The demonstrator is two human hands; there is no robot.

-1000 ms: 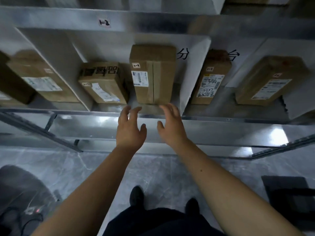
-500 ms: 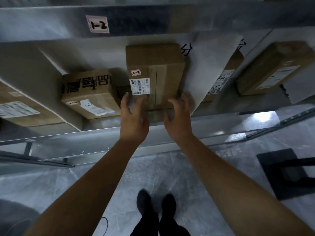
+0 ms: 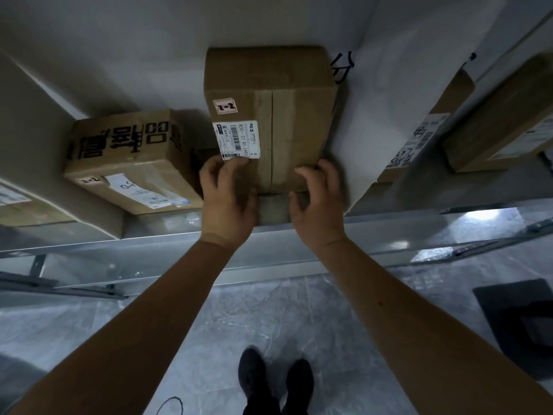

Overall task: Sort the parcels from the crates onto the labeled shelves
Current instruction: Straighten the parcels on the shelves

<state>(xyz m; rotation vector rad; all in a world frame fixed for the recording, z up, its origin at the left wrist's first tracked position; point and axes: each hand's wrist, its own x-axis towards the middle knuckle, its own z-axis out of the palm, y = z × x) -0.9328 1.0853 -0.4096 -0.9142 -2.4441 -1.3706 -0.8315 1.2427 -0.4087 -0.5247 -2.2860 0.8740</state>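
A tall brown cardboard parcel [image 3: 287,115] with a white barcode label and a small "2-2" sticker stands in the middle shelf compartment, close to the white divider [image 3: 389,115] on its right. My left hand [image 3: 229,202] grips its lower left front corner, fingertips just under the label. My right hand [image 3: 318,205] holds the lower right corner, fingers curled round the edge. Both forearms reach up from below.
A lower parcel [image 3: 131,163] with black print lies just left of the tall one. More parcels sit in the right compartments [image 3: 502,124] and at the far left [image 3: 18,205]. The metal shelf rail [image 3: 149,253] runs below my wrists. My shoes [image 3: 275,378] stand on grey floor beside a dark mat [image 3: 520,319].
Both hands moved up from in front of the shelf rail and took hold of the tall parcel's lower corners. I have stepped closer, so the shelf fills more of the view.
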